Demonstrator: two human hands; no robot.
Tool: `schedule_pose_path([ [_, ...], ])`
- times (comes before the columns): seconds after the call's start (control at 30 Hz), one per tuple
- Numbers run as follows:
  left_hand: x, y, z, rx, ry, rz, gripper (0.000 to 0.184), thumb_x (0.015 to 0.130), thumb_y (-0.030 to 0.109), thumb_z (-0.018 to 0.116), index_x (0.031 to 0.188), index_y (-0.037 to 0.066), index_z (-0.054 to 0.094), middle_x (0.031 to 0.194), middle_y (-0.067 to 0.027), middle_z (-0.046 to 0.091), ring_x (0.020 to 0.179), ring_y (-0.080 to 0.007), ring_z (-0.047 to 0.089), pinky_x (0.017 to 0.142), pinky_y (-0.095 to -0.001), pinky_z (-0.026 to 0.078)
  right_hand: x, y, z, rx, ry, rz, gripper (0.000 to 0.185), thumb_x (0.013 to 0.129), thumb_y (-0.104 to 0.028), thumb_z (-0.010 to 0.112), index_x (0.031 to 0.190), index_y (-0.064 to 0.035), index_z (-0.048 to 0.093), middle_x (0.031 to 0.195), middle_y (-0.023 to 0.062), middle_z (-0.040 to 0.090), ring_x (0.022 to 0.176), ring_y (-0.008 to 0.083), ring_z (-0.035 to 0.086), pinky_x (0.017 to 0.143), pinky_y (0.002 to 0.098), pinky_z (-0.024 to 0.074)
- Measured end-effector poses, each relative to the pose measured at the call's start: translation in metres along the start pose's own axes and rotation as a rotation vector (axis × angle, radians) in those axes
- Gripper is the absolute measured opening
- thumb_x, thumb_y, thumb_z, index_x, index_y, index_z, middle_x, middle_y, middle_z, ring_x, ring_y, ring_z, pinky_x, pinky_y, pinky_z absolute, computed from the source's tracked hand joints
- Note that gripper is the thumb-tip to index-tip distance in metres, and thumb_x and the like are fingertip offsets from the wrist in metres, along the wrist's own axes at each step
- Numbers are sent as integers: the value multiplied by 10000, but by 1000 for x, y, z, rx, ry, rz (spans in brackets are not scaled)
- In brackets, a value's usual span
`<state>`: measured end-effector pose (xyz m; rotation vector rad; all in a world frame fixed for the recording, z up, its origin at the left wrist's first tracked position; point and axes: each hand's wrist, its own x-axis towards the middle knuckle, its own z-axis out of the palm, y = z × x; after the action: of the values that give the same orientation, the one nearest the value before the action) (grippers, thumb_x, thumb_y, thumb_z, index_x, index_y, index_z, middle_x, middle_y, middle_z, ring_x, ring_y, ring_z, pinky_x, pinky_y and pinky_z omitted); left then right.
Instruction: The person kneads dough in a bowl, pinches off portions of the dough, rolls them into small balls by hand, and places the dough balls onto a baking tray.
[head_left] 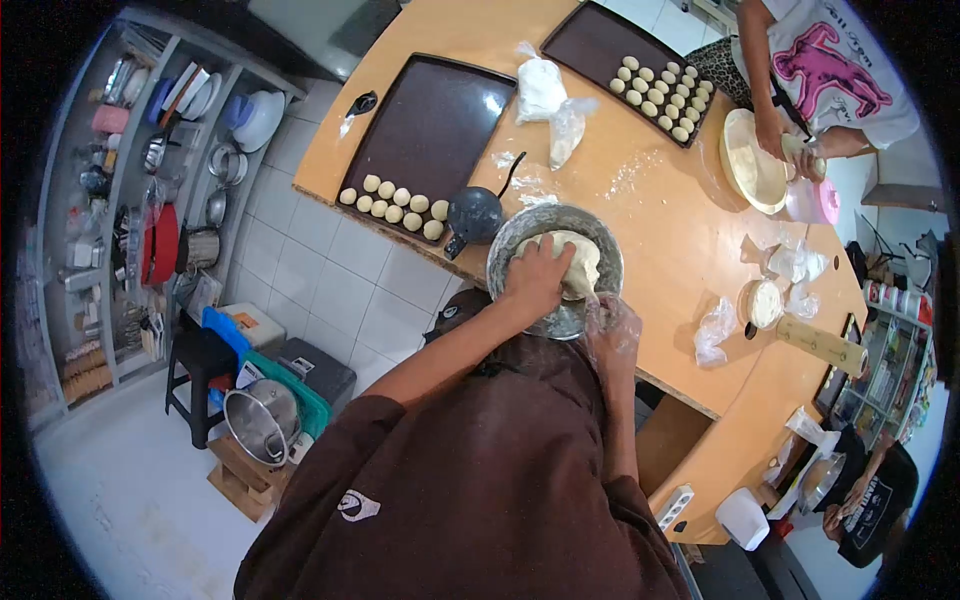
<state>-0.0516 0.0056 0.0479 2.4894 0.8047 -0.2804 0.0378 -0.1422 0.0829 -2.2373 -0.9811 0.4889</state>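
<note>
Dough: pale lump [568, 262] down in the metal bowl [612, 235], directly under the left hand; looks soft, stretchy and a bit sticky to me, probably some heft but nothing fragile
Left hand [537, 277]: bare, fingers apart and spread over the near-left side of the lump
Right hand [612, 335]: clear plastic over it, at the bowl's near-right edge, up against a drawn-out bit of dough; wrap blurs the fingertips, so can't tell if they're pinched
Best hold: imo broad palm on top, other hand under the edge; a 2-finger grip would likely just stretch it
Round dark thing [474, 215]: just left of the bowl, past the left hand
Dark tray [430, 110]: farther out from the left hand, dough balls [402, 196] along its near edge
Co-worker's hands: well beyond the right hand, at a yellowish basin [738, 150]
</note>
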Motion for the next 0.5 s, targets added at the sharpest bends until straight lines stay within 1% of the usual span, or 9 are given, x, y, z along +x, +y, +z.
schedule_pose_path([
  [0.1,0,3,4,79,12,23,741,759,192,780,1417,166,441,1229,-158,490,1068,-355,583,767,-468,565,-2,-16,-11,95,52,78,158,908,-141,679,942,13,695,877,187,703,790,337,681,748,405,529],
  [0.13,2,2,7,85,22,26,725,768,188,768,1415,167,441,1243,-157,485,1080,-359,581,761,-470,564,-1,-22,-15,137,82,112,158,908,-141,680,936,14,693,866,184,701,777,325,679,747,399,529],
  [0.2,6,-2,17,94,39,38,693,786,180,745,1409,168,442,1271,-156,476,1102,-368,578,748,-473,562,1,-31,-28,173,65,185,176,913,-156,688,952,16,690,849,168,698,781,283,678,749,390,528],
  [0.23,4,1,11,69,37,17,628,799,180,730,1370,151,470,1243,-160,500,1085,-367,591,749,-476,561,1,-33,-31,190,62,223,186,915,-164,692,960,17,689,841,160,696,783,261,678,750,386,528],
  [0.3,-1,7,-2,16,33,-19,502,825,179,699,1293,117,528,1186,-167,548,1051,-365,618,752,-482,560,7,-31,-28,288,44,310,245,931,-180,688,1076,16,665,938,147,694,851,222,666,771,373,539],
  [0.33,-3,10,-9,-117,70,-21,443,847,169,670,1262,92,537,1149,-176,575,1024,-366,629,769,-488,552,8,-29,-26,337,35,354,284,939,-188,686,1134,15,653,987,140,693,885,202,660,782,367,544],
  [0.4,-8,14,-20,-383,146,-38,333,890,150,612,1199,41,555,1074,-194,629,971,-368,649,803,-501,537,5,-25,-24,735,5,418,382,944,-171,691,1255,22,580,1116,136,653,998,200,640,825,357,554],
  [0.43,-10,16,-24,-503,193,22,294,910,161,602,1169,28,560,1020,-179,635,938,-351,656,796,-477,540,3,-24,-21,938,-14,447,440,946,-162,693,1316,26,544,1181,134,633,1054,198,630,847,351,560],
  [0.5,-13,21,-28,-739,290,142,242,950,183,582,1110,1,571,912,-150,649,872,-316,669,783,-428,544,3,-16,-17,892,-96,332,496,939,-115,695,1366,32,491,1253,141,594,1131,218,609,878,357,568],
])
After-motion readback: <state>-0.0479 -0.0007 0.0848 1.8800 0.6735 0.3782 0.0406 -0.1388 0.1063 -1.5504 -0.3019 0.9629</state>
